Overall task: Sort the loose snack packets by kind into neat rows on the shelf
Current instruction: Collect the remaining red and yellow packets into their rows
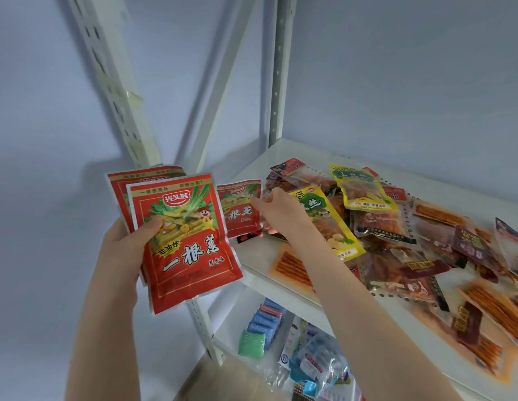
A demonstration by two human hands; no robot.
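Left hand point(127, 241) at 8 o'clock: fingers clenched round two red packets point(188, 250), fanned, thumb on the front one. Right hand point(278, 212) near centre pinches a third red packet point(240, 209) at the shelf point(257, 254) edge. I cannot tell if it touches the board. Mixed pile point(379, 227) of yellow, brown and orange packets lies unsorted on the shelf toward 3–4 o'clock. Lower shelf point(226, 338) at 6 o'clock holds blue and green pads point(260, 328).

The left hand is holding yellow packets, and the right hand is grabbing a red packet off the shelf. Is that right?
Nearly. The head view shows the left hand holding red packets, not yellow ones. The rest is right: the right hand pinches a single red packet at the edge of the shelf.
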